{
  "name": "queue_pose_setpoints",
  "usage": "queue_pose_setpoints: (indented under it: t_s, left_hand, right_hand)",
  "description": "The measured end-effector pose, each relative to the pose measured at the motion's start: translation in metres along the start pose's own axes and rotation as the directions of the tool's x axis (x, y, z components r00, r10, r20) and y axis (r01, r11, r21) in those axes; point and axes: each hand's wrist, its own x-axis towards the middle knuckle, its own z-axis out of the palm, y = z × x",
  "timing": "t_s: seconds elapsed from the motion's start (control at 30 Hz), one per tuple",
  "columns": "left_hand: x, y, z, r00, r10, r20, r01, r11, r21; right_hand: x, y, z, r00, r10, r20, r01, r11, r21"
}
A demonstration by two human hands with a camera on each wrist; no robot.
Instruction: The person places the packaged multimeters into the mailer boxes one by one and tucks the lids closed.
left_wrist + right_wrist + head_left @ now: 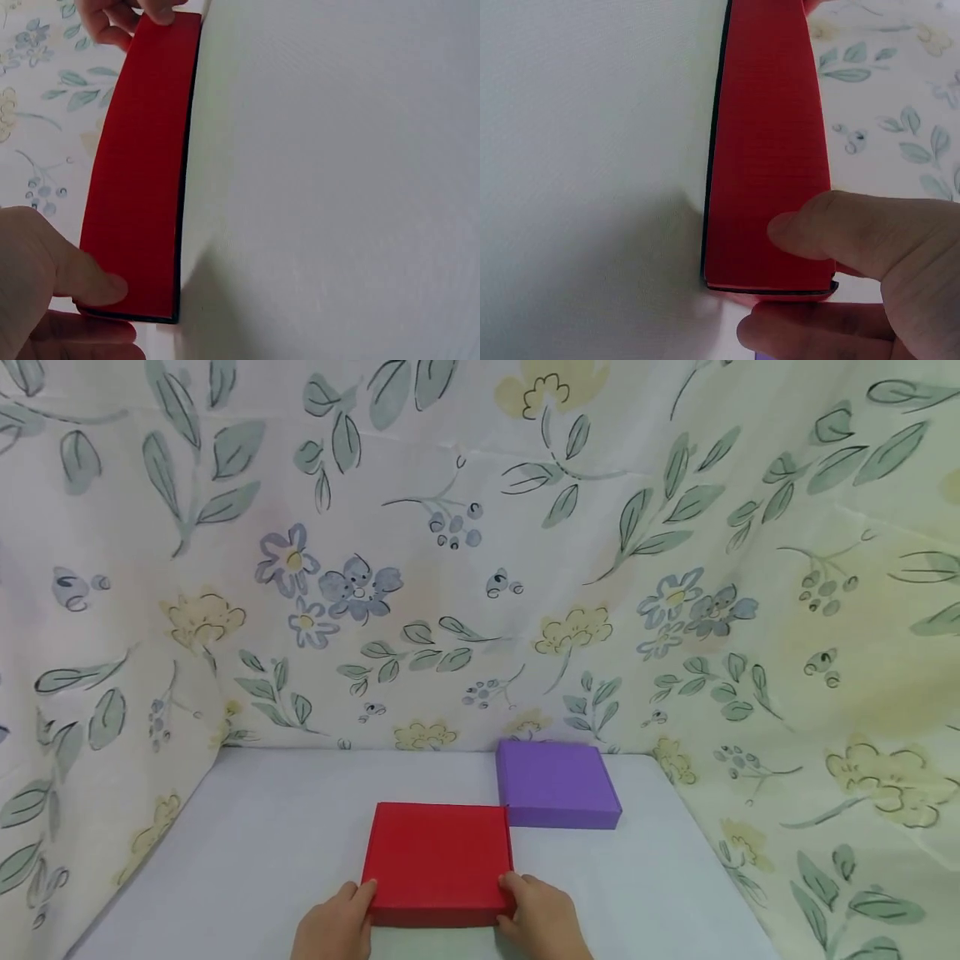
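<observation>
A flat red box (439, 856) lies level in the middle of the head view, near the front of the white table. My left hand (335, 925) grips its near left corner, and my right hand (543, 913) grips the near right one. In the left wrist view the left thumb (101, 288) presses on a red face, with fingers around the box's end. The right wrist view shows the right thumb (802, 232) likewise on the red face and fingers curled past the end. A dark line runs along the box's edge.
A closed purple box (558, 781) sits behind the red box to the right, close to its far right corner. White tabletop (270, 827) spreads around both. Floral cloth (450, 568) hangs behind the table and along both sides.
</observation>
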Motion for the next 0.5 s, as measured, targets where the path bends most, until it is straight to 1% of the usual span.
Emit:
queue_pose_setpoints:
  t_s: [0.13, 0.2, 0.27, 0.3, 0.37, 0.5]
  left_hand:
    - [0.001, 0.005, -0.004, 0.995, -0.054, 0.084, 0.053, 0.998, 0.013]
    - [0.002, 0.008, -0.006, 0.988, -0.089, 0.126, 0.087, 0.996, 0.017]
    - [0.004, 0.01, -0.007, 0.98, -0.121, 0.156, 0.121, 0.993, 0.013]
    - [0.005, 0.011, -0.007, 0.977, -0.138, 0.162, 0.138, 0.99, 0.008]
    - [0.005, 0.01, -0.009, 0.975, -0.161, 0.154, 0.165, 0.986, -0.012]
    - [0.01, 0.005, -0.01, 0.979, -0.175, 0.101, 0.181, 0.982, -0.055]
  right_hand:
    - [-0.002, 0.0, -0.002, 1.0, -0.005, 0.005, 0.005, 1.0, 0.023]
    - [-0.002, -0.001, -0.002, 1.0, -0.005, 0.003, 0.005, 0.999, 0.034]
    - [0.0, -0.002, -0.001, 1.0, -0.003, 0.001, 0.003, 0.999, 0.038]
    - [0.001, -0.002, -0.001, 1.0, -0.002, -0.002, 0.002, 0.999, 0.041]
    - [0.003, -0.003, 0.001, 1.0, -0.001, -0.008, 0.001, 0.999, 0.048]
    - [0.013, -0.005, 0.003, 1.0, 0.001, -0.025, 0.0, 0.999, 0.041]
